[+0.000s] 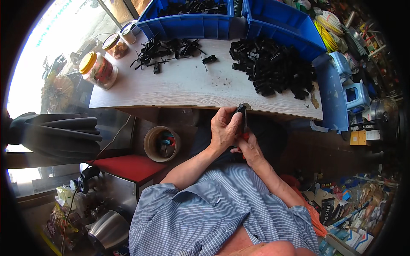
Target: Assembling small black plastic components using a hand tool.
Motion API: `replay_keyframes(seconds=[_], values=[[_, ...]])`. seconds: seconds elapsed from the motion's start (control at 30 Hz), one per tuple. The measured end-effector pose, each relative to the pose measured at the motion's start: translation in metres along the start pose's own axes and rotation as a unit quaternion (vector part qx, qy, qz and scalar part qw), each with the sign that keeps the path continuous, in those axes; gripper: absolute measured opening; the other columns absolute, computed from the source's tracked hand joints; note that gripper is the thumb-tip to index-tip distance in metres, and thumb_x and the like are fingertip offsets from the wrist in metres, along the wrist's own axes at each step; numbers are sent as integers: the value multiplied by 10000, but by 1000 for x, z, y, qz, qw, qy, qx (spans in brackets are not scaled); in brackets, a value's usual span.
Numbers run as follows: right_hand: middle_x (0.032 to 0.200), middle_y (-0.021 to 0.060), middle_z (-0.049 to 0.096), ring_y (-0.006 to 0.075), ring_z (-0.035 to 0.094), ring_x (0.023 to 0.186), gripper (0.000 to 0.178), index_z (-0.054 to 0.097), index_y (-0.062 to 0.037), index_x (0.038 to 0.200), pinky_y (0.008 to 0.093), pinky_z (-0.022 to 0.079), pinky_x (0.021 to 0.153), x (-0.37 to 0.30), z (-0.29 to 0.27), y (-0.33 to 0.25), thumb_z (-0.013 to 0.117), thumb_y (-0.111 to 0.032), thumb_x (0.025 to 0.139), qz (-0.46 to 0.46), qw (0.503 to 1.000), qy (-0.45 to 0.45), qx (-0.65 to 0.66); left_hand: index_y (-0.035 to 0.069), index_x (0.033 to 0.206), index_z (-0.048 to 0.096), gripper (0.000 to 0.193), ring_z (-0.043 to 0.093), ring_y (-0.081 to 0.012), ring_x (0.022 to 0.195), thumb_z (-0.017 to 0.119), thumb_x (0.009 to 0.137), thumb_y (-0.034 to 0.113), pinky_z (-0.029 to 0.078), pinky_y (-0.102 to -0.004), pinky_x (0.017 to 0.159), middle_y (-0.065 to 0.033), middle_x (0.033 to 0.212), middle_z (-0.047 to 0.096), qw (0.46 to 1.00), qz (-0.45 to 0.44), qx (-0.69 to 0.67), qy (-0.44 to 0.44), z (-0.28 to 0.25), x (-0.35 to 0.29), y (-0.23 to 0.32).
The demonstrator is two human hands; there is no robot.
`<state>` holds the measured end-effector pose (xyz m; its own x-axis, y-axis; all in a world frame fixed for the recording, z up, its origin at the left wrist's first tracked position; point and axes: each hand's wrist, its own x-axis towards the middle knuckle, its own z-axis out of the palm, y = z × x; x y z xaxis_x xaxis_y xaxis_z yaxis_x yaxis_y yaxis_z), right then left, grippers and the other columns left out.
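At the table's front edge my left hand (223, 131) is closed on a small black plastic part (241, 108), thumb and fingers pinching it. Just below and to the right, my right hand (253, 150) is wrapped round a red-handled hand tool (245, 136) that looks like pliers or cutters. Its dark jaws point up toward the black part; whether they touch it I cannot tell. A big heap of similar black parts (273, 66) lies on the right of the table. Toward the left is a looser pile with thin stems (153, 52), and one single part (209, 59) sits apart.
Two blue bins (188, 25) (282, 30) stand along the back of the white table (171, 89); the left one holds black parts. Jars (99, 70) stand at the left. Below are a bucket (149, 147) and a red-topped cabinet (124, 167). Clutter fills the right side.
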<state>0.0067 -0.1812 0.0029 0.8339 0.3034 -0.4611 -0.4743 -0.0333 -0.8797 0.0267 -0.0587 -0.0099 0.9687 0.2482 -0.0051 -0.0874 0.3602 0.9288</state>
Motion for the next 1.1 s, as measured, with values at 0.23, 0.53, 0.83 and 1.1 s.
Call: replay_keyframes(seconds=[0.23,0.53,0.83,1.1], values=[[843,28,616,95,618,768,391,505,-39,1216,226,495,603,2,-4,7,559,-266,902,-26,999,3,-39,-36,1072,593,165,569,-31,736,648,951,62,490,-194,638,-21,864,658,1000,13,4,10,3,2,-3],[821,33,612,97,605,729,370,510,-21,1197,233,485,589,1,-2,3,538,-234,895,-41,998,3,-37,-38,1095,596,202,607,-62,760,663,947,83,523,-217,694,-41,872,675,999,14,32,2,-1,3,-10],[770,57,586,116,590,649,336,511,11,1156,247,480,579,9,-13,15,501,-163,869,-41,998,-34,-45,-39,1046,610,158,572,-33,756,666,935,59,498,-202,676,-21,863,663,999,25,45,9,0,3,-11],[759,49,579,115,560,643,312,532,3,1119,250,468,589,7,-9,16,508,-159,853,-49,998,-21,-29,-36,1065,601,173,569,-32,757,666,936,60,492,-198,671,-16,864,655,1000,9,27,11,2,1,-9]])
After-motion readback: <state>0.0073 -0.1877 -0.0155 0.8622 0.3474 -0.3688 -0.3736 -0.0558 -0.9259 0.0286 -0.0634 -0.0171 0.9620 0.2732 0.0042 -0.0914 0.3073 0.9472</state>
